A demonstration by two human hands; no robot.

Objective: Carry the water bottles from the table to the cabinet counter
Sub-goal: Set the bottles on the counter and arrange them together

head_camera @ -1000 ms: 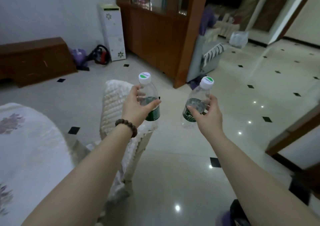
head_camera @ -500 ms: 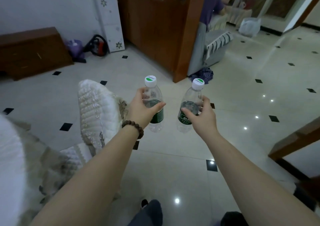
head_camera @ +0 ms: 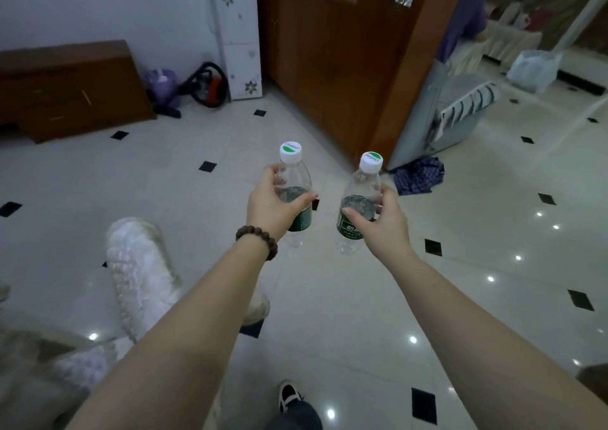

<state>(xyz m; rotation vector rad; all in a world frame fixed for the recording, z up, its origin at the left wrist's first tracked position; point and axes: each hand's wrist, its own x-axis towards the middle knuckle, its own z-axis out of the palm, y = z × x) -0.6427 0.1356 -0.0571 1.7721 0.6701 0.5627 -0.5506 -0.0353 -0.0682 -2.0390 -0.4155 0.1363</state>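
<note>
- Nearest to us, at the bottom edge, we see a black-and-white shoe (head_camera: pixel 289 395) and a dark trouser leg above the glossy cream tiled floor with small black diamond insets (head_camera: pixel 362 298).
- At our lower left stands a chair draped in a white lace cover (head_camera: pixel 138 265).
- Both our bare forearms reach forward over the floor; the left wrist wears a brown wooden bead bracelet (head_camera: pixel 258 239).
- Our left hand (head_camera: pixel 271 209) is curled round the clear plastic water bottle with a white-and-green cap and green label on the left (head_camera: pixel 295 179), thumb across the front at the water line, fingers wrapped behind.
- Our right hand (head_camera: pixel 383 224) grips the second clear plastic water bottle with the same cap and label (head_camera: pixel 360 199), thumb lying across the top of the label, fingertips on the far side.
- Both bottles are held upright in the air, near each other but apart, each tilted slightly toward the other at the cap, and each about half full.
- Just beyond the right bottle, a blue checked cloth (head_camera: pixel 418 174) lies on the floor at the foot of a grey upholstered seat (head_camera: pixel 457 107).
- Ahead stands the tall brown wooden cabinet (head_camera: pixel 329 61); its counter ledge shows at the top edge, with blurred objects we cannot identify.
- Left of it stand a white floral-patterned water dispenser (head_camera: pixel 238 34), a red-and-black vacuum cleaner (head_camera: pixel 209 84), a purple bag (head_camera: pixel 161 82) and a low brown wooden sideboard (head_camera: pixel 65 87).
- Farthest right sits a white plastic bag (head_camera: pixel 531 69).
</note>
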